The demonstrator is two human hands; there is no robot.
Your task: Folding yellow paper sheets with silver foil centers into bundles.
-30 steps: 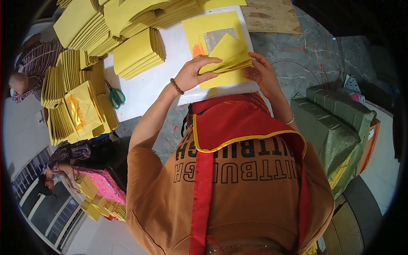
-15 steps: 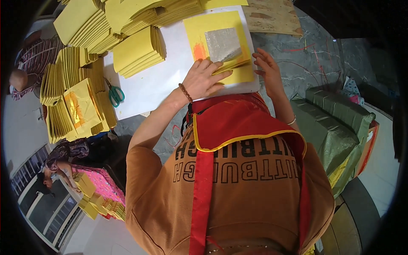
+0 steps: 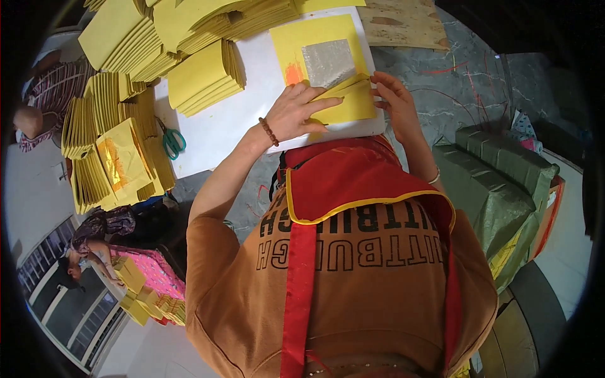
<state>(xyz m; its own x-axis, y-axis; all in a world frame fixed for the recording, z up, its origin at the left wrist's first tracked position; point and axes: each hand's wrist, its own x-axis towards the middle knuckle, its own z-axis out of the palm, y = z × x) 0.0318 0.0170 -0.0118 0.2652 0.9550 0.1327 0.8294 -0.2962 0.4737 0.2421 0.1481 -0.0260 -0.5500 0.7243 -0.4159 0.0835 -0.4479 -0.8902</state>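
Observation:
A yellow paper sheet (image 3: pixel 353 110) with a silver foil square (image 3: pixel 329 62) and an orange patch (image 3: pixel 293 74) lies at the right end of the white tabletop. A strip along its near side is folded up over the foil's lower edge. My left hand (image 3: pixel 293 113) rests on this fold, palm down, fingers spread. Beside the sheet's right edge is my right hand (image 3: pixel 398 107). Its fingers are bent and apart, with a fingertip against the right end of the fold; I cannot see it gripping the paper.
Folded yellow paper stacks (image 3: pixel 205 79) cover the left and far parts of the white tabletop (image 3: pixel 252 63). Teal-handled scissors (image 3: pixel 172 142) lie at its left edge. Green wrapped bundles (image 3: pixel 485 173) stand at right. Another person (image 3: pixel 94 249) bends over yellow bundles at lower left.
My right hand has moved left, from just off the sheet to the fold's end. My left hand has shifted slightly left. The folded strip lies higher at its right end.

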